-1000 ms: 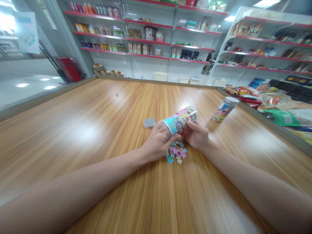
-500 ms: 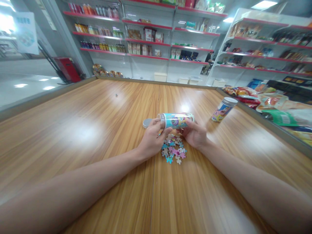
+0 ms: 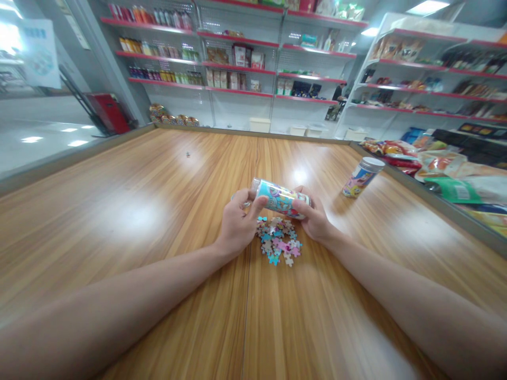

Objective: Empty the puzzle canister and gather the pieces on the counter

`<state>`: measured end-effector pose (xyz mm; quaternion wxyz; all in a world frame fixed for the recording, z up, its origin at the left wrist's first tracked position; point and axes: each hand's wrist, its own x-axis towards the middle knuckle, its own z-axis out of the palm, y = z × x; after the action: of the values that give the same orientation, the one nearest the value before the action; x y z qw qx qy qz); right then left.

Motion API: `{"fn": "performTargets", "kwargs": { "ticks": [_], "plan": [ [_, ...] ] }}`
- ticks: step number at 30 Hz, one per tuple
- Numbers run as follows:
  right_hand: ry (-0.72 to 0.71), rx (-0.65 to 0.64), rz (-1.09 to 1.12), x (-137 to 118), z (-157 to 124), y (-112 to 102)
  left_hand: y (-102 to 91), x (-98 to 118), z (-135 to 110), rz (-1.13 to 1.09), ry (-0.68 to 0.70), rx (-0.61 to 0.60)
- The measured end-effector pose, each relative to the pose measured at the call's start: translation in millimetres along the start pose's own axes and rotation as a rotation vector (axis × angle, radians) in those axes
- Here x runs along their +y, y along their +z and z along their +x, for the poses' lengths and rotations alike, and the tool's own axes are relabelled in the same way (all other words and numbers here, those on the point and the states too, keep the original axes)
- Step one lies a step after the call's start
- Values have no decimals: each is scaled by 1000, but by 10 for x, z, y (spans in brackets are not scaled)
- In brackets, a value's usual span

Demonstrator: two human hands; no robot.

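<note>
A clear jar with a colourful cartoon label (image 3: pixel 282 199) lies tilted between my two hands, its open end up and to the left. My left hand (image 3: pixel 240 219) is closed around that end, thumb on the label. Around the other end my right hand (image 3: pixel 315 214) is wrapped, its thumb also pressing the label. Just below the jar, a heap of jigsaw puzzle pieces (image 3: pixel 277 244) in blue, pink and beige lies on the wooden table (image 3: pixel 178 221). Behind my left fingers a round lid (image 3: pixel 246 203) is mostly hidden.
A second jar with a silver lid (image 3: pixel 362 177) stands to the right on the table. One tiny item (image 3: pixel 188 154) lies far left. Snack bags (image 3: pixel 451 169) are piled past the right edge. Stocked shelves (image 3: pixel 237 66) line the back.
The jar has turned from nearly level to tilted, its open end raised and its right end lowered. My left hand has shifted slightly left and now covers more of the lid.
</note>
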<state>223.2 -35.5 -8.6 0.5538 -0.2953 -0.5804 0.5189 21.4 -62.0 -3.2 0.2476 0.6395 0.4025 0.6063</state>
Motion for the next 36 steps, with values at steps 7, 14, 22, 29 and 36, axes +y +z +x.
{"fn": "performTargets", "kwargs": {
  "ticks": [7, 14, 22, 29, 36],
  "plan": [
    [46, -169, -193, -57, -20, -2, 23, -10, 33, -129, 24, 88],
    [100, -288, -135, -77, -30, 28, 69, -4, 61, -241, 1, 105],
    [-31, 30, -64, -15, 93, -46, 37, -162, 39, 174, -110, -310],
    [-6, 312, -493, 153, 219, -243, 41, -68, 2, 292, 15, -524],
    [-29, 437, -663, 254, 253, -426, -2, 24, 9, 321, 135, -673]
  ]
}}
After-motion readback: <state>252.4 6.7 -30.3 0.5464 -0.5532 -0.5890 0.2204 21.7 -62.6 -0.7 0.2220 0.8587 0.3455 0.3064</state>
